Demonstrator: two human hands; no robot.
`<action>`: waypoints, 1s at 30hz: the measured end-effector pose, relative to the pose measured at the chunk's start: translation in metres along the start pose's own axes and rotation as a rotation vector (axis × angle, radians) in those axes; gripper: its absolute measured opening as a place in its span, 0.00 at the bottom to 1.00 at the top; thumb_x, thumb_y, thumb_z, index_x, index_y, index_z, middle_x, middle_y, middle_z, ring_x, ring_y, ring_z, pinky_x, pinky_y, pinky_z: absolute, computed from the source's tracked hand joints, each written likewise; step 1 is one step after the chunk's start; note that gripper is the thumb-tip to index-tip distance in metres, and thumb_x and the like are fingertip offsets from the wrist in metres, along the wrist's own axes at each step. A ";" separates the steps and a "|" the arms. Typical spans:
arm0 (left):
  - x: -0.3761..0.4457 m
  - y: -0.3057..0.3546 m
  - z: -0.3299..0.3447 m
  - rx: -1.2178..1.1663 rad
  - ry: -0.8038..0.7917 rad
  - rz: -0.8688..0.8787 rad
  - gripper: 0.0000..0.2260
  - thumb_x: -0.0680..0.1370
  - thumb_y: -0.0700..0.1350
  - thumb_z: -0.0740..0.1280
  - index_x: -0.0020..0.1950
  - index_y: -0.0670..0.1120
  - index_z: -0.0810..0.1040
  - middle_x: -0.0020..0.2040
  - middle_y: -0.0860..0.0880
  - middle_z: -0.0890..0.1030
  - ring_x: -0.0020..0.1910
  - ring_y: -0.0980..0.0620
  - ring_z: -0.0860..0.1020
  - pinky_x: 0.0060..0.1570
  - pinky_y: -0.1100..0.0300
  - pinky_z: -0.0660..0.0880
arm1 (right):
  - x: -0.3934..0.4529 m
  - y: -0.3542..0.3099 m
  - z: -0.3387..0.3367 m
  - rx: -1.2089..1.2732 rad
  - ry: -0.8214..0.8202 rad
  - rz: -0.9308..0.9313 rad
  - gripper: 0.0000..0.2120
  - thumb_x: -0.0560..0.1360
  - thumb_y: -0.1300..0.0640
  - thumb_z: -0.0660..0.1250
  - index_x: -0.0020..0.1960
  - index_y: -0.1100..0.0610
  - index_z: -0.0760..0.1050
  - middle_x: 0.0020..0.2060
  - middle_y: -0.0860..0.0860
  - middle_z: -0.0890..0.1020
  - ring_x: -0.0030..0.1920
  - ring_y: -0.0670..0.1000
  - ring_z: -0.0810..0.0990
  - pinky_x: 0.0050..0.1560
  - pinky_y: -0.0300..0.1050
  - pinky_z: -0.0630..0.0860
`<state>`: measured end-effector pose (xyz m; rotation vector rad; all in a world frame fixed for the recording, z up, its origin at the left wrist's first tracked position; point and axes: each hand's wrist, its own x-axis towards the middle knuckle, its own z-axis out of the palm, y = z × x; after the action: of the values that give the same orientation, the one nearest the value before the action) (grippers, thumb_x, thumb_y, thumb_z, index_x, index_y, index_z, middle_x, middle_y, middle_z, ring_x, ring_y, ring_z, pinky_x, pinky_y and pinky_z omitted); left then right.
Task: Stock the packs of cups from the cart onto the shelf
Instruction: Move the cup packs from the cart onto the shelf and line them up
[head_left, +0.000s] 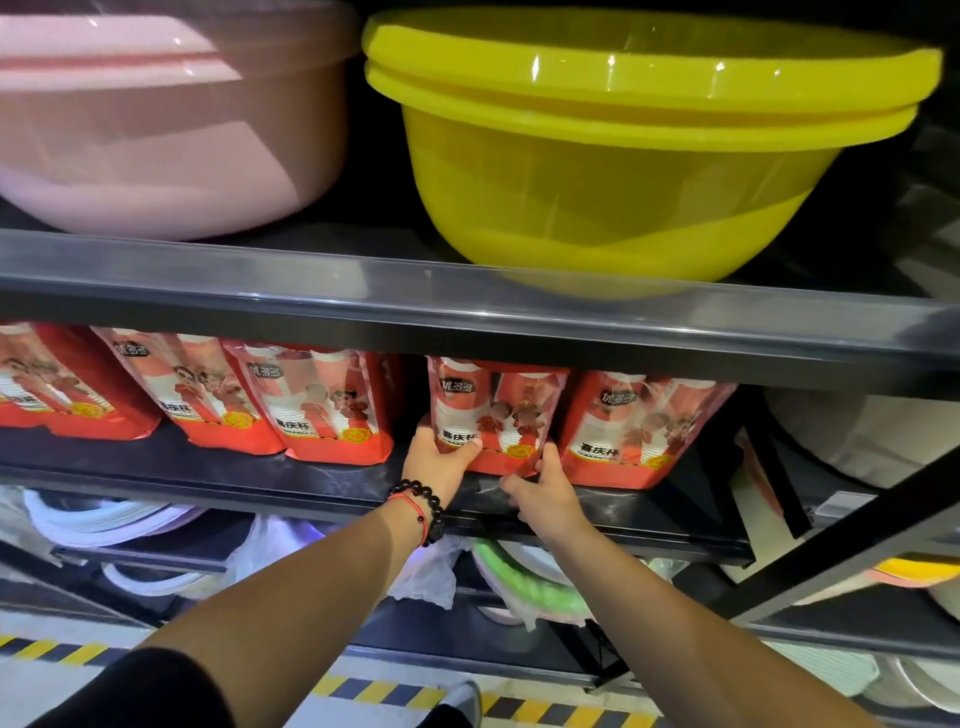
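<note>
The shelf (332, 480) carries a row of red cup packs, five in view, and the pack (496, 415) being set in place stands fourth from the left, its long axis upright and tipped slightly toward 11 o'clock. A gap is left at its 9 o'clock side; at 3 o'clock it is just beside the next pack, perhaps touching, though the shadow there leaves this uncertain. Both arms are stretched forward and up. The pack's lower left corner is gripped by the left hand (439, 460), thumb across the front. The lower right corner is met from 5 o'clock by the right hand (545, 496), fingers loosely spread, only the tips touching. The left hand is judged nearer and better placed to straighten the pack.
</note>
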<state>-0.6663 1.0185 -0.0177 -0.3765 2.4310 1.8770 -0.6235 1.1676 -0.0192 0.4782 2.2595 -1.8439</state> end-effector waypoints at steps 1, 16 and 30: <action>0.001 -0.001 -0.001 0.007 -0.002 -0.006 0.18 0.72 0.49 0.75 0.57 0.49 0.73 0.55 0.49 0.81 0.54 0.50 0.79 0.58 0.54 0.74 | 0.001 0.001 0.001 0.008 0.018 0.004 0.16 0.73 0.56 0.69 0.58 0.51 0.67 0.43 0.45 0.79 0.44 0.51 0.80 0.46 0.48 0.76; 0.000 -0.001 -0.007 0.144 -0.088 -0.130 0.26 0.72 0.61 0.70 0.61 0.44 0.74 0.58 0.46 0.80 0.58 0.44 0.78 0.60 0.53 0.73 | -0.014 -0.001 0.013 0.060 0.022 0.092 0.42 0.71 0.50 0.68 0.79 0.44 0.51 0.68 0.44 0.73 0.63 0.57 0.78 0.66 0.60 0.75; 0.005 -0.027 -0.152 -0.085 0.337 -0.117 0.11 0.75 0.41 0.71 0.52 0.48 0.70 0.39 0.51 0.70 0.39 0.51 0.74 0.47 0.60 0.65 | -0.028 -0.044 0.119 -0.256 -0.100 -0.132 0.25 0.74 0.55 0.73 0.67 0.50 0.68 0.55 0.49 0.77 0.53 0.50 0.78 0.52 0.41 0.72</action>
<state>-0.6478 0.8654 -0.0043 -0.8869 2.4598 2.0104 -0.6197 1.0402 0.0054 0.1954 2.4623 -1.5615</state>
